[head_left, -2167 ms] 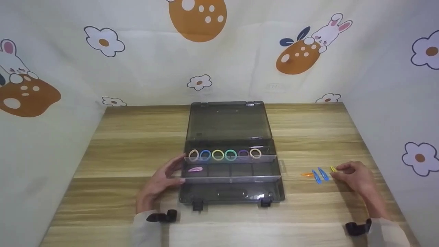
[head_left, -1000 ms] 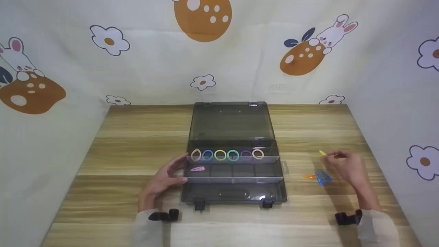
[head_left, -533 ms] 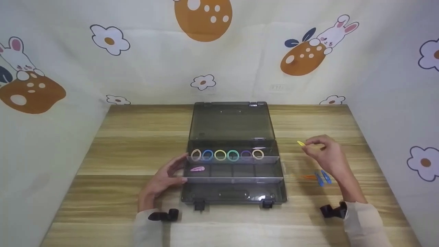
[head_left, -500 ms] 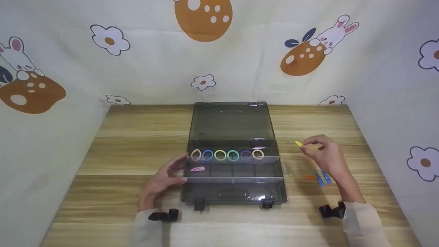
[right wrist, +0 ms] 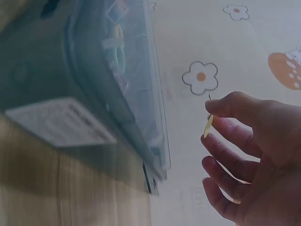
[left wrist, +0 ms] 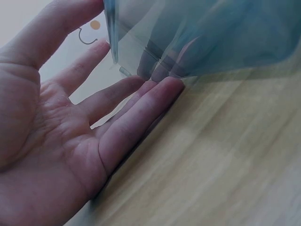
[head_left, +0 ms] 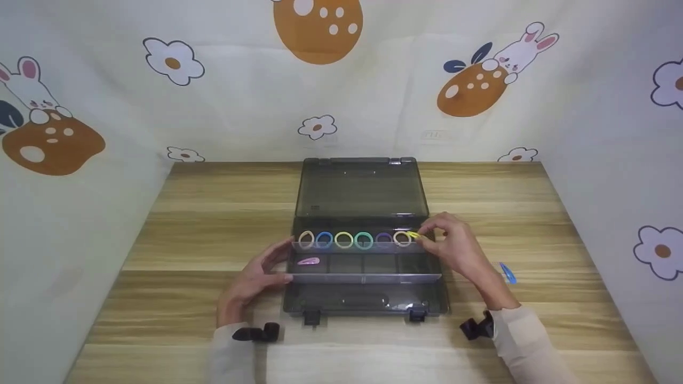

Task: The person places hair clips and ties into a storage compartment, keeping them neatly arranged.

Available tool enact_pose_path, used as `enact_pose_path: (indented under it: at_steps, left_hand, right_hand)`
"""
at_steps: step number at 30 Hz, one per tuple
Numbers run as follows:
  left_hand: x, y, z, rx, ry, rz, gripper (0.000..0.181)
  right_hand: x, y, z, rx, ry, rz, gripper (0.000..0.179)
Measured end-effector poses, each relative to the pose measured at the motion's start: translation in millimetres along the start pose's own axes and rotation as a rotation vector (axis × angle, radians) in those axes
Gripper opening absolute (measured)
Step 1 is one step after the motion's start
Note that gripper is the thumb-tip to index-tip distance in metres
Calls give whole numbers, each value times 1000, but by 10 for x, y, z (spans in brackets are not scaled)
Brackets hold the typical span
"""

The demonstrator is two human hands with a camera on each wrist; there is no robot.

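Note:
My right hand (head_left: 453, 245) pinches a yellow hair clip (head_left: 413, 234) between thumb and fingertips, over the right end of the smoky grey storage box (head_left: 363, 301). In the right wrist view the hair clip (right wrist: 208, 126) shows edge-on at the fingertips, beside the box wall. My left hand (head_left: 259, 276) lies against the box's left side; in the left wrist view its fingers (left wrist: 136, 117) are extended and touch the clear wall (left wrist: 211, 47). A pink hair clip (head_left: 308, 261) lies in the leftmost compartment of the middle row. Several coloured hair ties, among them a green one (head_left: 364, 240), stand along the back row.
The box lid (head_left: 365, 186) is folded back toward the patterned curtain. A blue hair clip (head_left: 508, 273) lies on the wooden table (head_left: 213, 213), right of the box; the right forearm hides the spot beside it. Two latches, one of them black (head_left: 311, 317), jut from the front.
My right hand has picked the yellow clip off the table and carried it left to the box. Its forearm now covers the orange clip and one blue clip. My left hand stays at the box.

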State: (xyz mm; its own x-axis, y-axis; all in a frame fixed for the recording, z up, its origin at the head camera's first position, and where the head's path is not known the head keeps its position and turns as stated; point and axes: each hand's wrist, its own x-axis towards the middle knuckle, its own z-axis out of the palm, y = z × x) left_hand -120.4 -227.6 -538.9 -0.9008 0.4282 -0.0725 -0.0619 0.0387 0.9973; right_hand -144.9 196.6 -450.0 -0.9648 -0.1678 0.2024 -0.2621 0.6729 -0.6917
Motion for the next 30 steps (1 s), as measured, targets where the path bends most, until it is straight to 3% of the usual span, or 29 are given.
enact_pose_path:
  at_steps: [10, 18, 23, 30]
  left_hand:
    - [4, 13, -4, 19, -10, 9, 85]
    - [-2, 9, -14, 28, 9, -30, 84]
    - [6, 12, -10, 22, -7, -8, 85]
    - [-14, 11, -4, 13, -7, 0, 85]
  right_hand:
    - [37, -193, 230, 44, -103, -36, 8]
    - [69, -403, 470, 67, -102, -115, 8]
    - [54, -523, 634, 37, -122, -142, 9]
    - [74, -643, 865, -75, -152, -250, 11]
